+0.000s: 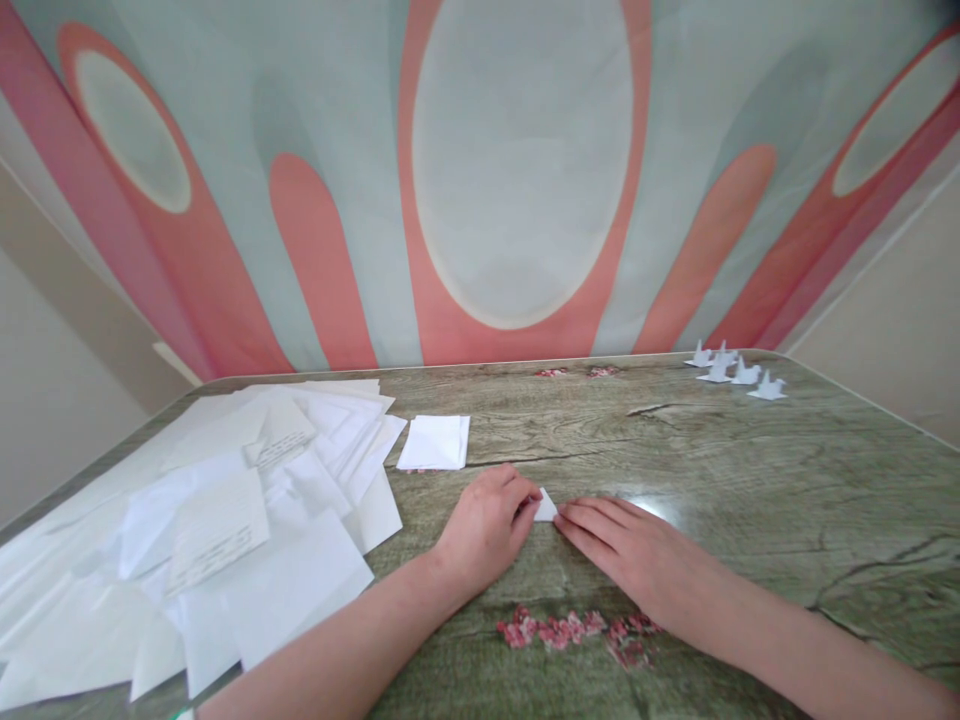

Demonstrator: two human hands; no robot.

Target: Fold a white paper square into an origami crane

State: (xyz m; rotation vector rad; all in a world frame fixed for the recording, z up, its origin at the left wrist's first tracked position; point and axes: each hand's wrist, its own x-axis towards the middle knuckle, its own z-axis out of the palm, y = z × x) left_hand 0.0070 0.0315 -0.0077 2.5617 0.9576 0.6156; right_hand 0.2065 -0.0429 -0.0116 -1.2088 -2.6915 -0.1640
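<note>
A small folded piece of white paper [546, 508] lies on the wood-patterned table [555, 420], its visible part coming to a point at the top. My left hand [487, 520] pinches its left side, the fingers curled and partly covering it. From the right, my right hand [637, 555] lies flat with its fingers stretched out, the fingertips touching the paper's right corner. How much of the paper sits under the left fingers is hidden.
A neat stack of white paper squares [433, 443] lies beyond my left hand. Loose white sheets [300, 590] spread over the table's left side, some with printed lines. Several folded paper cranes [718, 368] stand at the far right. A patterned backdrop [517, 345] rises behind the table.
</note>
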